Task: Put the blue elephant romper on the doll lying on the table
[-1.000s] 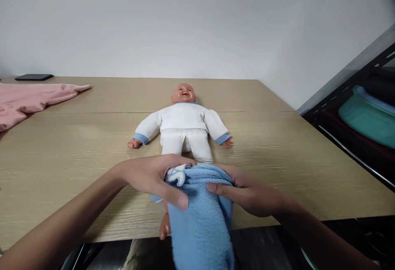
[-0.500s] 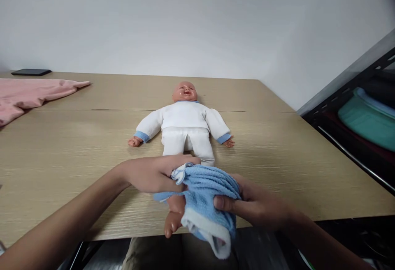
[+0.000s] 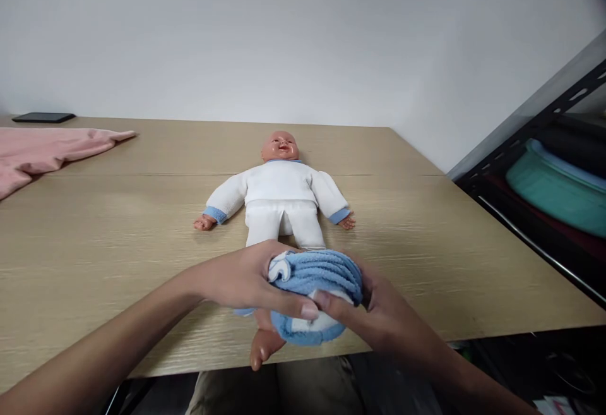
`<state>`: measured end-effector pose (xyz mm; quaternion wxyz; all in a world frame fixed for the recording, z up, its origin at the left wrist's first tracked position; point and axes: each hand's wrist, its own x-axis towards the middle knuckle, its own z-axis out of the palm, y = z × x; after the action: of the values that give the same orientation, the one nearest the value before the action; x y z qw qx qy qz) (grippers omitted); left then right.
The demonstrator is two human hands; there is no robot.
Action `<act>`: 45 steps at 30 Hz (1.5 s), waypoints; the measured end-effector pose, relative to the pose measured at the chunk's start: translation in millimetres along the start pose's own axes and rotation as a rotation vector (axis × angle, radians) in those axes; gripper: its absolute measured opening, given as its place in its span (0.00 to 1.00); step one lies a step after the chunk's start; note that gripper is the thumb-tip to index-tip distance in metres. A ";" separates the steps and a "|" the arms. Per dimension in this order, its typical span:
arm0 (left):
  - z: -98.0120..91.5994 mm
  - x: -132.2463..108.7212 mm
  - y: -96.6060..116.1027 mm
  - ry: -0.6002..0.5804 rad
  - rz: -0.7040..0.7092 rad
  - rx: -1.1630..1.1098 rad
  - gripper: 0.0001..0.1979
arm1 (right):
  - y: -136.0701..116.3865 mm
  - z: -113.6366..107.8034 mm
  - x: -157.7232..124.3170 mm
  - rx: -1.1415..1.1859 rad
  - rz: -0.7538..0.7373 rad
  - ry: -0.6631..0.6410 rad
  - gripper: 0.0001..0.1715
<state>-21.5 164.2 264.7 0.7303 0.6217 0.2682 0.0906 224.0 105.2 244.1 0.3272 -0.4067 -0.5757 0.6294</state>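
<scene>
A baby doll [image 3: 283, 181] lies on its back on the wooden table, its head toward the wall, in a white top and white trousers with blue cuffs. Over its lower right leg sits a bunched blue cloth garment [image 3: 326, 270] with white edging. My left hand [image 3: 255, 279] grips the garment's left side, thumb on top. My right hand [image 3: 369, 304] holds its right side, the thumb meeting the left one at the white part. One bare doll foot [image 3: 265, 345] shows near the table's front edge; the other foot is hidden.
Pink cloth [image 3: 52, 150] lies at the table's left, with a dark flat device [image 3: 43, 117] behind it. On the right stands a black rack [image 3: 525, 228] holding folded green cloth [image 3: 553, 194]. The wooden table [image 3: 416, 251] meets a wall at the back.
My left thumb has come out over the garment beside my right thumb. The garment's hanging white-edged opening has been folded up and gathered. The view has shifted slightly.
</scene>
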 end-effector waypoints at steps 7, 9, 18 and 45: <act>-4.4 -4.4 0.1 0.014 0.080 0.168 0.10 | -2.7 2.4 -5.0 -0.172 0.047 0.039 0.23; 0.9 -3.9 0.7 0.043 0.011 0.255 0.09 | 0.0 1.5 -3.7 -0.225 0.045 -0.001 0.23; 30.1 12.9 -9.7 0.347 -0.177 1.070 0.12 | 20.4 5.7 -10.7 -0.822 0.199 0.098 0.12; 32.3 1.3 -23.0 0.344 -0.082 1.003 0.17 | 70.6 15.5 -21.9 -0.398 -0.033 0.246 0.41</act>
<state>-8.8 132.2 245.0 0.2916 0.8597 0.4186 0.0236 224.2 70.2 177.2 0.3184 -0.5276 -0.6507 0.4438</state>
